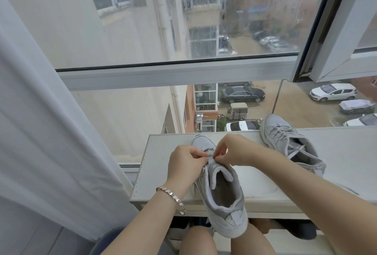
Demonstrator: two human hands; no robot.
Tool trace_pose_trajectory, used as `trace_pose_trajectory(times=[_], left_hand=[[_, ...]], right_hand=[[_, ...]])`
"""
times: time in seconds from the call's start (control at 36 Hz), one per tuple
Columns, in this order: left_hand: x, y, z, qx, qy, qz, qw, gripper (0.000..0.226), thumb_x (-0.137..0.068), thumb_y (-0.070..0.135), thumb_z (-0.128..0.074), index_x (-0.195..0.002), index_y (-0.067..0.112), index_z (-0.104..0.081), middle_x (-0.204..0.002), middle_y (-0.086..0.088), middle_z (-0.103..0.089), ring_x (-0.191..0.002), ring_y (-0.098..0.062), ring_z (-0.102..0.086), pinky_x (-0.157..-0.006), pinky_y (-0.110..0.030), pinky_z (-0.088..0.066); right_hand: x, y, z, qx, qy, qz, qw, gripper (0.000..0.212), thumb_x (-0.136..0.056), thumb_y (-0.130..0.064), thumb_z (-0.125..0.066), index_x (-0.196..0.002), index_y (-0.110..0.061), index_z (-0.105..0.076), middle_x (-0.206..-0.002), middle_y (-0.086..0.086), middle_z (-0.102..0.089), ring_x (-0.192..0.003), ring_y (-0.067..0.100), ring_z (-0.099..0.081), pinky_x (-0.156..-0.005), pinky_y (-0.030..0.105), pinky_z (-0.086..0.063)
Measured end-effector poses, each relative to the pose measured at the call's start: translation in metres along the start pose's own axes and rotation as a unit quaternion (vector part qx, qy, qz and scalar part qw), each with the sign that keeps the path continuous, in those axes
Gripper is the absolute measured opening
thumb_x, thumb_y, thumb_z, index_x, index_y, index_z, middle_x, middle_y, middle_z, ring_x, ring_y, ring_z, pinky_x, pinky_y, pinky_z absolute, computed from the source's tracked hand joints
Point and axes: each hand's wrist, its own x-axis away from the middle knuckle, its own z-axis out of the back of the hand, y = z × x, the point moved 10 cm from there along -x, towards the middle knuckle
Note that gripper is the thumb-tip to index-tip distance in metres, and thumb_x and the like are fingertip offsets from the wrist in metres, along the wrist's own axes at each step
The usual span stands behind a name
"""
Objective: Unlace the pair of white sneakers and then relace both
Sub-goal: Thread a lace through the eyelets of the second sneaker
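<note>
White sneaker (221, 195) in the lower centre of the frame lay on the pale surface (161, 164) with its toe pointing away, its heel hanging past the near edge above the person's knees. The left hand (183, 161) and right hand (234, 150) met just above its tongue. Each hand had its fingers curled, thumb and fingertips pinching the lace (210, 155) between them. The fingers hid which eyelet the lace ran through. The second sneaker (283, 138) lay further back on the surface, at the right, well apart from both hands, toe toward the window (173, 75), with loose ends (298, 150) trailing over its opening. A metal bracelet (173, 198) circled the left wrist. A white curtain (40, 132) hung down the left side of the frame. Through the glass, parked cars (242, 94) showed far below, at centre and right
</note>
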Motion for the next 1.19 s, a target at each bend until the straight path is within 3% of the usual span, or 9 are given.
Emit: trace_pose_trajectory(times=[0.11,0.25,0.31,0.44,0.67,0.81,1.03,1.11,1.19], left_hand=[[0.001,-0.002,0.002,0.005,0.007,-0.005,1.0,0.022,-0.074,0.015,-0.074,-0.063,0.032,-0.068,-0.071,0.013,-0.067,-0.073,-0.003,-0.063,-0.063,-0.012,-0.046],[0.003,-0.002,-0.001,0.008,0.002,-0.013,1.0,0.014,-0.079,0.014,-0.07,-0.074,0.028,-0.07,-0.078,0.011,-0.068,-0.081,-0.007,-0.064,-0.071,-0.017,-0.048],[0.006,0.001,-0.004,0.018,-0.009,-0.017,1.0,0.007,-0.081,0.021,-0.069,-0.086,0.025,-0.071,-0.085,0.01,-0.068,-0.086,-0.006,-0.064,-0.071,-0.013,-0.046],[0.022,0.009,-0.025,-0.014,-0.077,-0.048,0.996,0.048,-0.07,0.044,-0.072,-0.116,0.035,-0.059,-0.1,0.029,-0.048,-0.107,-0.002,-0.045,-0.085,-0.019,-0.037],[0.026,0.009,-0.023,-0.055,-0.085,-0.086,0.991,0.052,-0.058,0.056,-0.074,-0.105,0.037,-0.066,-0.101,0.032,-0.044,-0.111,-0.002,-0.037,-0.087,-0.019,-0.032],[0.028,0.01,-0.021,-0.036,-0.078,-0.117,0.989,0.033,-0.062,0.05,-0.075,-0.093,0.042,-0.065,-0.102,0.036,-0.049,-0.106,0.005,-0.034,-0.084,0.005,-0.022],[0.028,0.01,-0.023,-0.052,-0.111,-0.123,0.985,0.032,-0.068,0.031,-0.077,-0.09,0.048,-0.061,-0.105,0.037,-0.051,-0.105,0.018,-0.032,-0.089,0.002,-0.023],[0.028,0.011,-0.021,-0.084,-0.112,-0.127,0.982,0.032,-0.07,0.019,-0.07,-0.093,0.041,-0.067,-0.103,0.035,-0.052,-0.111,0.0,-0.039,-0.094,-0.008,-0.028],[0.031,0.011,-0.017,-0.11,-0.093,-0.136,0.98,0.035,-0.069,0.017,-0.066,-0.099,0.034,-0.07,-0.099,0.04,-0.047,-0.109,0.003,-0.039,-0.084,0.004,-0.026]], right_hand=[[-0.002,0.001,-0.003,0.012,-0.013,-0.019,1.0,0.018,-0.085,-0.019,-0.058,-0.091,-0.016,-0.074,-0.088,0.008,-0.072,-0.053,0.007,-0.053,-0.052,0.017,-0.044],[0.001,-0.005,-0.007,0.055,0.004,-0.008,0.998,0.025,-0.088,-0.017,-0.051,-0.095,-0.007,-0.072,-0.098,0.012,-0.07,-0.089,0.027,-0.063,-0.08,0.036,-0.053],[0.001,-0.004,-0.007,0.062,0.009,-0.007,0.998,0.025,-0.087,-0.017,-0.051,-0.094,-0.003,-0.071,-0.094,0.016,-0.068,-0.08,0.028,-0.06,-0.074,0.034,-0.052],[0.004,0.005,-0.009,0.013,0.022,-0.028,0.999,0.026,-0.086,-0.014,-0.05,-0.093,0.005,-0.067,-0.09,0.028,-0.063,-0.065,0.019,-0.039,-0.058,0.026,-0.033],[0.039,0.048,0.043,-0.227,0.143,-0.05,0.962,0.02,-0.089,-0.004,-0.055,-0.07,-0.01,-0.06,-0.057,0.0,-0.065,-0.049,0.007,-0.065,-0.055,0.016,-0.054],[0.069,0.077,0.078,-0.113,0.25,-0.08,0.958,0.019,-0.086,-0.006,-0.056,-0.07,-0.015,-0.062,-0.055,-0.008,-0.059,-0.051,0.003,-0.054,-0.05,0.008,-0.039],[0.035,0.002,0.018,-0.022,0.101,0.058,0.993,0.034,-0.088,-0.039,-0.059,-0.117,-0.023,-0.063,-0.11,-0.006,-0.053,-0.093,0.003,-0.048,-0.085,0.019,-0.041],[0.02,-0.007,0.004,-0.006,0.052,0.028,0.998,0.024,-0.088,-0.03,-0.061,-0.104,-0.015,-0.071,-0.102,0.005,-0.065,-0.089,0.016,-0.057,-0.075,0.022,-0.042],[0.015,-0.01,0.0,-0.002,0.032,0.02,0.999,0.018,-0.087,-0.019,-0.062,-0.097,-0.009,-0.073,-0.089,0.011,-0.069,-0.074,0.016,-0.053,-0.056,0.015,-0.036]])
